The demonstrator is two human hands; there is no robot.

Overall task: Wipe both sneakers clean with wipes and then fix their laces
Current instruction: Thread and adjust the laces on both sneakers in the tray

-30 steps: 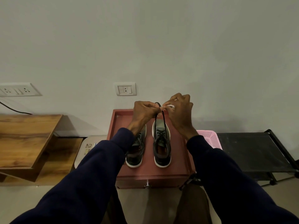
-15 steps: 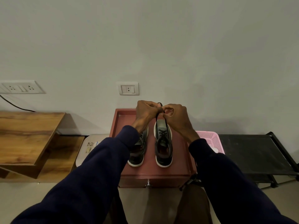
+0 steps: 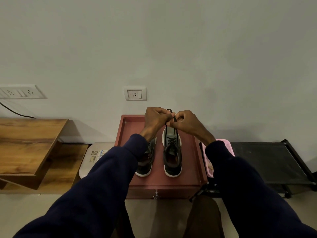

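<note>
Both hands sit lower and closer together than a second ago. Curled fingers of the left hand (image 3: 157, 119) and right hand (image 3: 186, 122) pinch the thin black lace (image 3: 176, 130) of the right grey-and-black sneaker (image 3: 172, 152), beside its mate (image 3: 145, 163) on the dark-red cabinet (image 3: 188, 162).

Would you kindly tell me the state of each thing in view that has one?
left hand, pinches the lace
right hand, pinches the lace
lace, drawn up from the right sneaker
right sneaker, upright on the cabinet
left sneaker, upright, partly behind the sleeve
drawer, shut
</note>
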